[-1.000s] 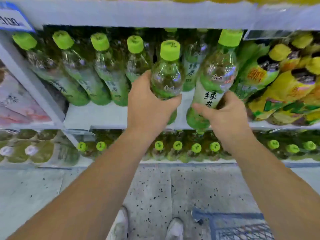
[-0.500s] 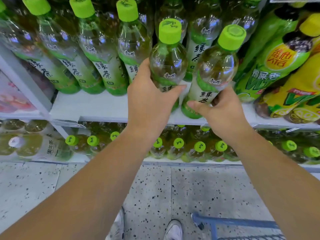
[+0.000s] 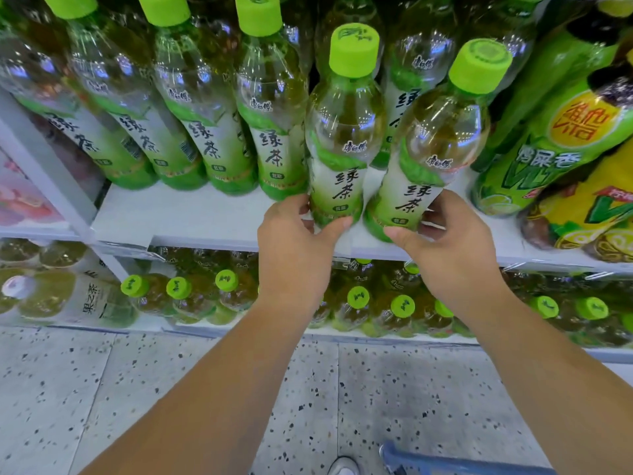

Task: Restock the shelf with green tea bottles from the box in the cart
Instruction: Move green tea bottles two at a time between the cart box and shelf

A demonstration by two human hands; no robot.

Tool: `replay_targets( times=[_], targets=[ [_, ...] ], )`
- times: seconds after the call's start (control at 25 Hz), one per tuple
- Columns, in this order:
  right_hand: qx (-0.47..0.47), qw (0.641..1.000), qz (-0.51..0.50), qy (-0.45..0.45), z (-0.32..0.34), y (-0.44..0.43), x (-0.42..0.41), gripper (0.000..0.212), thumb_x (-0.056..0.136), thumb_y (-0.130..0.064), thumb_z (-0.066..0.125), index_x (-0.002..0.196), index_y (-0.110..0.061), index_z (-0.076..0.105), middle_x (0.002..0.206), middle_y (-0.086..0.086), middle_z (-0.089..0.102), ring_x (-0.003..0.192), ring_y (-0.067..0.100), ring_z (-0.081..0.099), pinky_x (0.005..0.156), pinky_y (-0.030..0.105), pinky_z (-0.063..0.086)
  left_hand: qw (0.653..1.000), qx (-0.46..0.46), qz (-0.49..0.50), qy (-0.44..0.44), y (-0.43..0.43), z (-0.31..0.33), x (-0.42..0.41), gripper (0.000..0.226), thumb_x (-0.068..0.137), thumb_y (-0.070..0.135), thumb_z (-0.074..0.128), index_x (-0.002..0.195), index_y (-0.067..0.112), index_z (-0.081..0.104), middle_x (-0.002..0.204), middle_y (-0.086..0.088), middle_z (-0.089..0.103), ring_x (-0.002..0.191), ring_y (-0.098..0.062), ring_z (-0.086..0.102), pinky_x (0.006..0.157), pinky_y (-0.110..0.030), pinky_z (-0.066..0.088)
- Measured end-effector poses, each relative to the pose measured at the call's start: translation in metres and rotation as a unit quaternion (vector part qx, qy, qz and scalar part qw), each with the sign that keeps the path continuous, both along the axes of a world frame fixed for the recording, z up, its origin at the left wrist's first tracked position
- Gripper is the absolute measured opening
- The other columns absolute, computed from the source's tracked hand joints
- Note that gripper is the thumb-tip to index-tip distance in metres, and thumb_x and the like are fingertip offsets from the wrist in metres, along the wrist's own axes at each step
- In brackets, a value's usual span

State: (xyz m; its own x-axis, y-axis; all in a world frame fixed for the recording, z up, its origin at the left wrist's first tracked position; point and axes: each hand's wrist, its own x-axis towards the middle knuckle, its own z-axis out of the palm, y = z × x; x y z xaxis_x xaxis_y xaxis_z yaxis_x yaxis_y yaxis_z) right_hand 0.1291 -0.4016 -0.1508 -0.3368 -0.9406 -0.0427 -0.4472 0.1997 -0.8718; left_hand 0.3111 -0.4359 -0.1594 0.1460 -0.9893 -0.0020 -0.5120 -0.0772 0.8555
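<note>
Two green tea bottles with lime caps stand at the front of the white shelf (image 3: 191, 217). My left hand (image 3: 294, 241) grips the base of the left bottle (image 3: 342, 138), thumb and fingers curled round its bottom. My right hand (image 3: 445, 241) grips the base of the right bottle (image 3: 435, 149), which leans slightly right. Both bottle bottoms sit on the shelf board, side by side and nearly touching. Behind and to the left stands a row of several identical green tea bottles (image 3: 212, 108).
Yellow and green lemon drink bottles (image 3: 565, 138) crowd the shelf's right end. A lower shelf holds several green-capped bottles (image 3: 356, 299). A blue cart edge (image 3: 445, 464) shows at the bottom right above the speckled floor, near my shoe (image 3: 342, 467).
Both hands slid down from the bottles' middles to their bases, and the bottles went further back onto the shelf. The camera came closer to the shelf.
</note>
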Motion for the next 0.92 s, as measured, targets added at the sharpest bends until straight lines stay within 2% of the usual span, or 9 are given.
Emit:
replay_targets(
  times=[0.12,0.2,0.32,0.4,0.48,0.6,0.68,0.76,0.92],
  targets=[
    [-0.004,1.0,-0.002,-0.009,-0.001,-0.013,0.003,0.046,0.081,-0.026,0.083,0.123,-0.027,0.064,0.112,-0.018,0.071,0.105,0.003,0.066,0.097,0.031,0.054,0.999,-0.003,0.034,-0.002,-0.007,-0.002,0.0,0.033,0.078,0.047,0.085,0.1,0.025,0.074,0.086,0.013,0.069,0.077,0.002,0.064,0.068,-0.013,0.047],
    [-0.007,1.0,-0.004,-0.013,-0.002,-0.021,0.005,0.046,0.083,-0.025,0.081,0.126,-0.026,0.063,0.116,-0.017,0.07,0.108,0.005,0.066,0.098,0.033,0.053,0.999,0.006,0.049,-0.014,-0.012,-0.002,0.001,0.037,0.079,0.051,0.083,0.101,0.021,0.078,0.082,0.014,0.069,0.078,-0.002,0.066,0.071,-0.017,0.048],
    [-0.012,1.0,-0.005,-0.022,-0.005,-0.029,0.007,0.044,0.086,-0.026,0.079,0.127,-0.026,0.064,0.117,-0.016,0.071,0.108,0.006,0.065,0.098,0.034,0.053,0.997,0.024,0.068,-0.01,-0.019,0.001,-0.001,0.024,0.08,0.054,0.081,0.07,0.035,0.07,0.061,0.022,0.06,0.071,-0.006,0.065,0.068,-0.026,0.052],
    [-0.022,0.999,-0.011,-0.033,-0.009,-0.031,0.009,0.042,0.087,-0.027,0.078,0.128,-0.026,0.064,0.114,-0.017,0.071,0.103,0.002,0.065,0.094,0.027,0.052,0.996,0.035,0.074,-0.018,-0.021,0.002,-0.004,0.033,0.078,0.058,0.08,0.061,0.039,0.06,0.058,0.024,0.058,0.07,0.004,0.061,0.067,-0.026,0.052],
    [-0.034,0.998,-0.013,-0.042,-0.012,-0.033,0.011,0.042,0.089,-0.026,0.076,0.129,-0.026,0.064,0.113,-0.017,0.072,0.096,-0.007,0.063,0.085,0.013,0.049,0.995,0.036,0.085,-0.031,-0.022,0.004,-0.007,0.039,0.076,0.062,0.079,0.057,0.04,0.053,0.059,0.025,0.057,0.069,0.006,0.059,0.068,-0.028,0.051],
    [-0.039,0.998,-0.009,-0.057,-0.015,-0.036,0.011,0.042,0.092,-0.023,0.073,0.132,-0.024,0.062,0.116,-0.017,0.07,0.093,-0.018,0.058,0.078,-0.001,0.041,0.995,0.033,0.076,-0.059,-0.025,0.005,-0.01,0.04,0.075,0.069,0.076,0.062,0.038,0.052,0.063,0.027,0.055,0.073,-0.007,0.064,0.075,-0.033,0.056],
    [-0.029,0.998,-0.001,-0.059,-0.015,-0.04,0.009,0.045,0.093,-0.024,0.072,0.136,-0.025,0.06,0.118,-0.019,0.069,0.098,-0.021,0.056,0.079,-0.004,0.039,0.995,0.034,0.068,-0.06,-0.026,0.004,-0.01,0.038,0.074,0.071,0.075,0.073,0.035,0.064,0.065,0.026,0.057,0.08,-0.013,0.068,0.079,-0.038,0.058],
    [-0.013,0.998,0.015,-0.058,-0.014,-0.043,0.007,0.049,0.094,-0.028,0.071,0.14,-0.027,0.056,0.123,-0.018,0.068,0.108,-0.014,0.058,0.085,-0.002,0.04,0.996,0.031,0.065,-0.058,-0.027,0.002,-0.009,0.047,0.073,0.073,0.074,0.086,0.028,0.075,0.067,0.025,0.059,0.083,-0.015,0.07,0.081,-0.04,0.059],
    [0.009,0.998,0.03,-0.061,-0.015,-0.045,0.003,0.054,0.094,-0.031,0.07,0.145,-0.029,0.051,0.13,-0.016,0.065,0.12,-0.001,0.057,0.098,0.012,0.042,0.997,0.033,0.059,-0.047,-0.027,0.001,-0.007,0.052,0.075,0.073,0.073,0.095,0.026,0.077,0.078,0.019,0.068,0.085,-0.013,0.069,0.084,-0.038,0.058]
  ],
)
